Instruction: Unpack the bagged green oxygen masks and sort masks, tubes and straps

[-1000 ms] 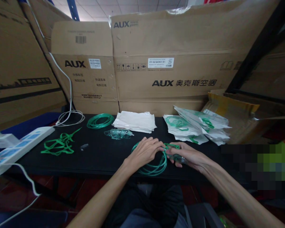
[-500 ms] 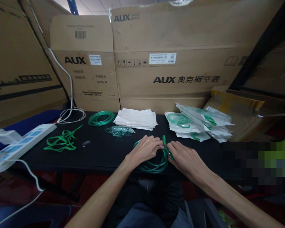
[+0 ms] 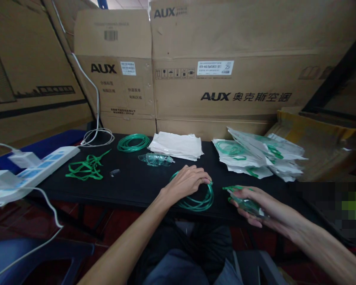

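My left hand [image 3: 187,181] rests curled on a coil of green tubing [image 3: 199,201] near the front edge of the black table [image 3: 130,186], fingers closed over the coil's top. Just right of the coil, my right hand [image 3: 252,204] lies palm up and cups a clear plastic mask with a green strap [image 3: 243,201]. Another clear mask [image 3: 156,159] and a second green tubing coil [image 3: 133,142] lie farther back on the table.
Flat white bags [image 3: 178,145] sit at the back middle, and packed bags [image 3: 261,156] pile at the back right. Loose green straps [image 3: 84,169] and a white power strip [image 3: 32,173] lie at the left. Cardboard boxes [image 3: 225,63] wall off the back.
My right hand has drawn away from the coil to the right and turned palm up with the mask in it. My left hand stays on the coil. The view has shifted a little.
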The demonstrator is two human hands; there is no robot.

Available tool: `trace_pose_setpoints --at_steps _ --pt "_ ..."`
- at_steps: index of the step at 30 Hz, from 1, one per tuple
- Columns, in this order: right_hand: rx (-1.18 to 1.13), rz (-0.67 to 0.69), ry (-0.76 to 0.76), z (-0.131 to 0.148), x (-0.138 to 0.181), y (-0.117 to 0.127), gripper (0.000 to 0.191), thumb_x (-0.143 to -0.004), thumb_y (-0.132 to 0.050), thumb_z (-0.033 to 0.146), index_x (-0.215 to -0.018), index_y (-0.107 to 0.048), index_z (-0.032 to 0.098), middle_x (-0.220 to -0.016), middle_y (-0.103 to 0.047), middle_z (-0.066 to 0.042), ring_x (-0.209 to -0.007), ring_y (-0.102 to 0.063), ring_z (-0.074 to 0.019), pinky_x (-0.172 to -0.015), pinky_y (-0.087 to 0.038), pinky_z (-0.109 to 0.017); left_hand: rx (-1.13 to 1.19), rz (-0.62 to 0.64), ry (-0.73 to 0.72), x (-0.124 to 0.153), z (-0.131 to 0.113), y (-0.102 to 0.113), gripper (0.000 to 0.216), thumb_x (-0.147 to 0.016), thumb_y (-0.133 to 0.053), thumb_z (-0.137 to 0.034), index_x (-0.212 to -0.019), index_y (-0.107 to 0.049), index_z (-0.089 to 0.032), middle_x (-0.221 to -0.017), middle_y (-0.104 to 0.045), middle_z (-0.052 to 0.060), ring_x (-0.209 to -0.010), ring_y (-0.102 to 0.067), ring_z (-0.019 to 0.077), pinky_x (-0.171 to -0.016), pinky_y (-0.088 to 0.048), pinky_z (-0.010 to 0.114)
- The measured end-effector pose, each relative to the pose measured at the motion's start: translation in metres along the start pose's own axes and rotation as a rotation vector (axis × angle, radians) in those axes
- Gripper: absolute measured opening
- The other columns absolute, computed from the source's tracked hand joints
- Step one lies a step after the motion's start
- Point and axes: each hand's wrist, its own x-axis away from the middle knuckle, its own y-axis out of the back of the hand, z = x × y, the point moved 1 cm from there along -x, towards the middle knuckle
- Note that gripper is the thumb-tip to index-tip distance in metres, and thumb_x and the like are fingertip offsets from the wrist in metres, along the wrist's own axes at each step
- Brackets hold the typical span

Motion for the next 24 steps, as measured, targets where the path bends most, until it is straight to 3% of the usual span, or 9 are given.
trace_pose_setpoints --at_steps 6,10,13,16,18,21,24 --pt "0.043 -0.119 0.146 -0.007 0.031 0.016 0.039 -0.078 -0.08 0.052 -0.083 -0.065 0.017 -0.07 -0.063 -0.002 -0.054 -0.055 -0.0135 -0.043 -0.048 -0.024 0.052 0.003 0.001 -0.008 -0.004 -0.002 0.03 -0.106 -0.046 -0.035 -0.123 -0.07 -0.03 -0.123 -0.072 0.0 -0.113 -0.064 0.0191 -0.103 -0.045 0.035" --pt "0.059 -0.168 0.208 -0.011 0.022 0.014 0.038 -0.081 -0.077 0.053 -0.085 -0.062 0.018 -0.074 -0.061 -0.001 -0.06 -0.056 -0.0138 -0.047 -0.049 -0.024 0.09 0.002 -0.017 -0.014 -0.008 0.005 0.035 -0.106 -0.046 -0.028 -0.135 -0.063 -0.025 -0.136 -0.069 0.002 -0.126 -0.062 0.0184 -0.113 -0.041 0.034" --pt "0.12 -0.171 0.239 -0.011 0.014 0.011 0.039 -0.08 -0.078 0.054 -0.083 -0.06 0.019 -0.072 -0.058 0.001 -0.06 -0.054 -0.0138 -0.049 -0.048 -0.024 0.072 -0.057 0.047 -0.008 -0.013 0.024 0.04 -0.106 -0.045 -0.028 -0.144 -0.056 -0.023 -0.144 -0.063 0.005 -0.135 -0.056 0.0189 -0.118 -0.038 0.036" --pt "0.204 -0.176 0.288 -0.006 0.01 0.008 0.041 -0.077 -0.077 0.057 -0.082 -0.06 0.02 -0.072 -0.059 0.0 -0.064 -0.055 -0.016 -0.05 -0.046 -0.025 0.04 -0.131 0.221 0.017 -0.018 0.049 0.037 -0.105 -0.046 -0.034 -0.137 -0.062 -0.023 -0.141 -0.065 0.007 -0.131 -0.059 0.0219 -0.113 -0.043 0.036" --pt "0.268 -0.198 0.319 -0.001 0.006 0.007 0.04 -0.079 -0.073 0.057 -0.083 -0.061 0.02 -0.076 -0.063 -0.002 -0.067 -0.057 -0.017 -0.053 -0.045 -0.026 0.025 -0.15 0.396 0.039 -0.02 0.063 0.038 -0.104 -0.046 -0.043 -0.127 -0.068 -0.023 -0.13 -0.07 0.007 -0.118 -0.066 0.0237 -0.104 -0.048 0.035" --pt "0.356 -0.246 0.378 0.007 -0.009 0.002 0.033 -0.083 -0.066 0.053 -0.086 -0.062 0.02 -0.08 -0.066 -0.003 -0.073 -0.059 -0.0184 -0.061 -0.044 -0.027 0.002 -0.088 0.693 0.066 -0.018 0.072 0.048 -0.101 -0.045 -0.054 -0.124 -0.07 -0.02 -0.117 -0.075 0.009 -0.103 -0.072 0.0262 -0.095 -0.051 0.036" --pt "0.478 -0.318 0.464 0.012 -0.033 -0.006 0.027 -0.083 -0.062 0.048 -0.083 -0.059 0.022 -0.08 -0.066 -0.002 -0.077 -0.06 -0.0198 -0.067 -0.044 -0.029 0.052 0.018 0.842 0.069 -0.015 0.067 0.06 -0.098 -0.045 -0.059 -0.131 -0.065 -0.013 -0.109 -0.077 0.012 -0.084 -0.074 0.0247 -0.091 -0.051 0.036"
